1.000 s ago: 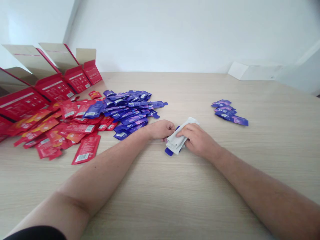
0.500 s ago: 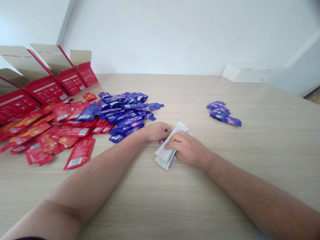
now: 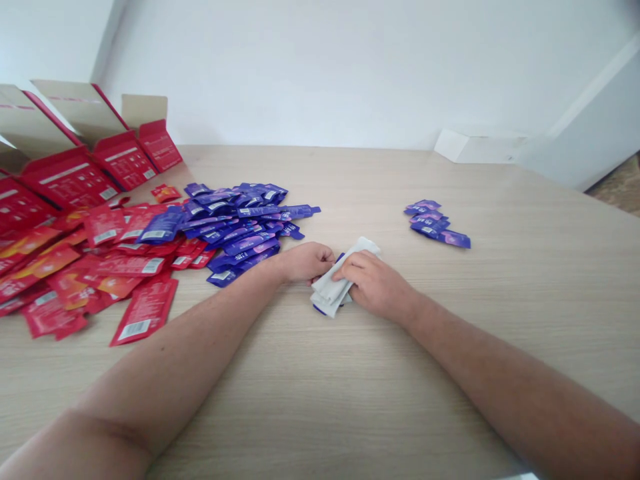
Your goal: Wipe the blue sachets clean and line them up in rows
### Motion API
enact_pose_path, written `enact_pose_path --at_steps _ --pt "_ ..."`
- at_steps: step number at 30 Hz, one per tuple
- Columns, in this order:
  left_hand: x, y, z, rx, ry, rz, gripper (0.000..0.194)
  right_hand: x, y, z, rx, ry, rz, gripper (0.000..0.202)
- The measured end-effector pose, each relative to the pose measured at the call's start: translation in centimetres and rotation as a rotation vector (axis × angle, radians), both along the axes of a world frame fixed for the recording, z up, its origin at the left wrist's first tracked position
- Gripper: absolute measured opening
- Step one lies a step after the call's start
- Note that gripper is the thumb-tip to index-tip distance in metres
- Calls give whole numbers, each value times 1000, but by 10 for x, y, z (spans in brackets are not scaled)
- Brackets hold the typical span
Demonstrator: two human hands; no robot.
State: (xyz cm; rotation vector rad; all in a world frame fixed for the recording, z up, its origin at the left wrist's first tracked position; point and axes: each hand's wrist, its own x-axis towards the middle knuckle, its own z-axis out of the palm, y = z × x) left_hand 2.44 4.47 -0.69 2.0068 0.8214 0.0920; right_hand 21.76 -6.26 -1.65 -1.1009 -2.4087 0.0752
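Note:
My right hand [image 3: 375,283] is closed on a folded white cloth [image 3: 333,287] near the middle of the table. Parts of a purple packet [image 3: 320,309] show at the cloth's lower edge; most of it is hidden. Just left of the cloth is my left hand [image 3: 309,262], its fingers curled in beside the cloth; what they hold is hidden. Behind my left forearm lies a heap of purple packets [image 3: 250,243], next to a heap of red packets [image 3: 120,263].
Open red boxes [image 3: 70,177] stand in a row at the back left. A small group of purple packets [image 3: 435,223] lies on the right of the wooden table [image 3: 525,280]. A white box [image 3: 475,147] sits at the back right.
The whole view has shifted slightly, with things now further left. More purple shows around the edges of the white cloth. My right hand still grips the cloth.

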Motion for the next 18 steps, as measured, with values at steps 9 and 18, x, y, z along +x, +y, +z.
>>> enact_pose_path --at_steps 9,18 --pt "0 3 -4 -21 12 -7 19 -1 -1 0 12 -21 55 30" --pt "1 2 -3 -31 18 -13 18 -4 -4 1 17 -25 105 31"
